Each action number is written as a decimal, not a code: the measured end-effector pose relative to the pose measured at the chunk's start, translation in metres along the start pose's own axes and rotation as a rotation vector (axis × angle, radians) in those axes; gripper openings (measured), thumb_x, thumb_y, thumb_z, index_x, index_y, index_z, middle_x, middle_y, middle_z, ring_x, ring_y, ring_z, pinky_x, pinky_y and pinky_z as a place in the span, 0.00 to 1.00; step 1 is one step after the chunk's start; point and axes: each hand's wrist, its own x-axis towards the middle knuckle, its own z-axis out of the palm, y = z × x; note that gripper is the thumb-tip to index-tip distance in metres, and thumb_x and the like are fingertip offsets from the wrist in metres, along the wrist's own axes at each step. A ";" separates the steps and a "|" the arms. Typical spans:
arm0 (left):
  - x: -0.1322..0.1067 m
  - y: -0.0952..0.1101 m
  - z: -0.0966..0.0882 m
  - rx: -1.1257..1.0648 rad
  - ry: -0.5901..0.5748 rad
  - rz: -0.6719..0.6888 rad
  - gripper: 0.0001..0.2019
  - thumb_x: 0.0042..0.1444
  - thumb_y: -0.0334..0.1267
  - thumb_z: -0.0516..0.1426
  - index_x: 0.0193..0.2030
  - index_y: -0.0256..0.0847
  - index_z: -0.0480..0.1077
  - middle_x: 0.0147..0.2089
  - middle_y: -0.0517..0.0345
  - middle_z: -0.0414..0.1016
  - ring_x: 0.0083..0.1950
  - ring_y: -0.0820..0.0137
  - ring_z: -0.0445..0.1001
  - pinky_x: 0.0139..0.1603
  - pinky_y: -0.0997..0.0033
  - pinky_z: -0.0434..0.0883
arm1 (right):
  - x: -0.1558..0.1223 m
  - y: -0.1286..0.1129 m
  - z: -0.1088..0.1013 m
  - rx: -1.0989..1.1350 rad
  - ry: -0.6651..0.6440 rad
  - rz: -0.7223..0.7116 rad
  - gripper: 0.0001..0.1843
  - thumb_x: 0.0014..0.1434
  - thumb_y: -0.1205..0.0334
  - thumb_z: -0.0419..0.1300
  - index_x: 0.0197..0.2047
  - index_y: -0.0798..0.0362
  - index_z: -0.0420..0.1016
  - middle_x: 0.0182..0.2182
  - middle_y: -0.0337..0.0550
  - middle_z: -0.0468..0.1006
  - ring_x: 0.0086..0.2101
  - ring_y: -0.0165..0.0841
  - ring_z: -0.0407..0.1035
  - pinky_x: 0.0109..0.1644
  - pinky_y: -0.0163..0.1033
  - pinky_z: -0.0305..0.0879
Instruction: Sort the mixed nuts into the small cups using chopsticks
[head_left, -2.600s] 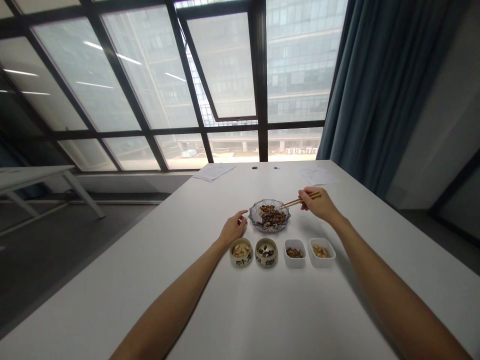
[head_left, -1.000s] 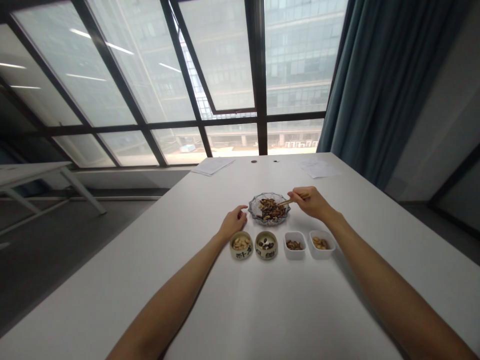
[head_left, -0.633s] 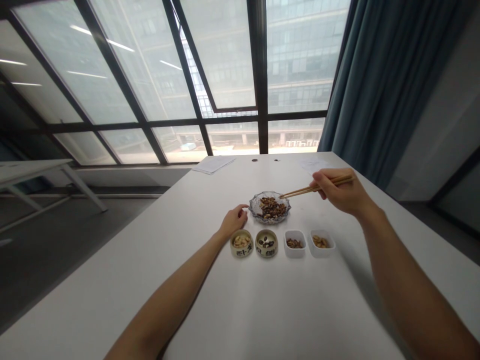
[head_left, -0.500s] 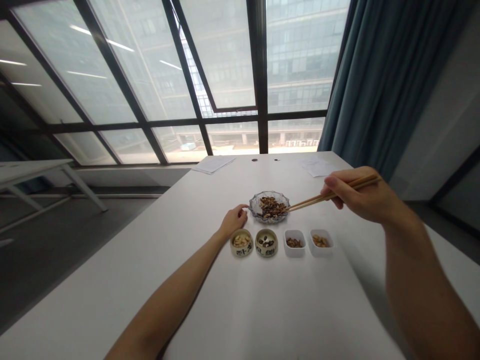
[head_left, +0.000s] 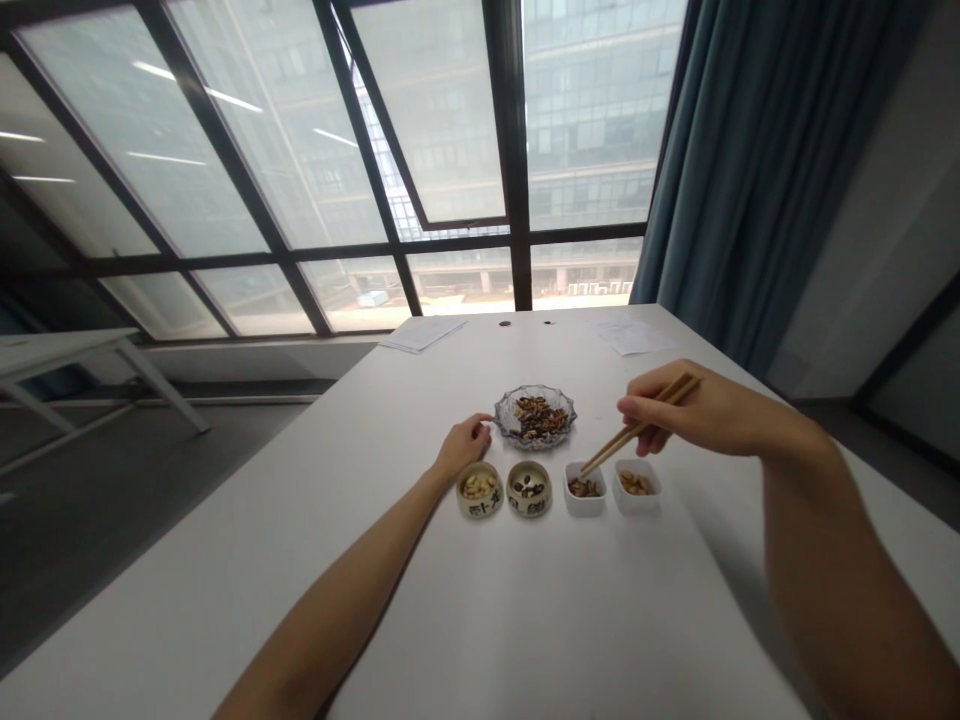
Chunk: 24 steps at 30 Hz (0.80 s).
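My right hand [head_left: 671, 410] is closed around a pair of wooden chopsticks [head_left: 619, 442]. Their tips point down into a small white square dish [head_left: 586, 506] of brown seeds or nuts; whether a piece is between them is too small to tell. My left hand [head_left: 463, 446] rests on the table, index finger at the left rim of a scalloped glass bowl [head_left: 507, 432], its other fingers curled. Mixed nuts and seeds [head_left: 541, 415] fill much of that bowl. Nearer me stand a round dish [head_left: 480, 508] of pale nuts and another round dish [head_left: 529, 508] of dark seeds.
A second white square dish [head_left: 637, 503] with tan nuts stands at the row's right end. Papers lie at the table's far left [head_left: 424, 334] and a paper sheet [head_left: 634, 336] at its far right. Windows and a blue curtain [head_left: 705, 200] are behind the white table [head_left: 480, 610].
My right hand has brought the chopsticks from the glass bowl toward me, down to the left white square dish. My left hand stays at the bowl's rim. The view has shifted slightly.
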 end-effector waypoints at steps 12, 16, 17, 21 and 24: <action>0.001 -0.003 0.001 0.012 0.005 -0.005 0.21 0.65 0.45 0.50 0.54 0.38 0.78 0.32 0.57 0.81 0.32 0.66 0.75 0.38 0.68 0.70 | 0.051 0.035 0.009 0.116 0.520 -0.278 0.27 0.63 0.36 0.65 0.34 0.55 0.82 0.26 0.46 0.83 0.26 0.38 0.81 0.31 0.40 0.81; 0.001 -0.002 0.001 0.015 0.007 0.002 0.21 0.65 0.46 0.50 0.53 0.38 0.78 0.32 0.57 0.81 0.33 0.66 0.76 0.38 0.68 0.69 | 0.076 0.069 0.019 0.079 0.402 -0.182 0.27 0.64 0.37 0.65 0.33 0.55 0.82 0.27 0.47 0.83 0.27 0.39 0.81 0.32 0.40 0.80; 0.001 -0.002 0.001 0.014 0.007 0.003 0.21 0.65 0.46 0.50 0.53 0.38 0.78 0.32 0.56 0.81 0.33 0.66 0.76 0.38 0.68 0.69 | 0.080 0.076 0.022 0.051 0.375 -0.169 0.26 0.65 0.39 0.64 0.32 0.55 0.82 0.26 0.47 0.83 0.27 0.39 0.81 0.32 0.40 0.79; 0.001 -0.002 0.001 0.009 0.000 0.004 0.21 0.64 0.46 0.50 0.52 0.38 0.79 0.32 0.56 0.81 0.32 0.66 0.75 0.38 0.67 0.69 | 0.092 0.094 0.033 -0.030 0.292 -0.159 0.22 0.67 0.46 0.62 0.30 0.54 0.81 0.25 0.47 0.83 0.28 0.39 0.81 0.33 0.40 0.78; 0.001 -0.001 0.001 0.001 -0.007 0.003 0.21 0.64 0.46 0.50 0.51 0.38 0.79 0.33 0.56 0.81 0.33 0.66 0.76 0.39 0.68 0.70 | 0.097 0.099 0.040 -0.042 0.281 -0.146 0.19 0.66 0.49 0.62 0.31 0.54 0.81 0.25 0.47 0.83 0.28 0.39 0.81 0.34 0.40 0.76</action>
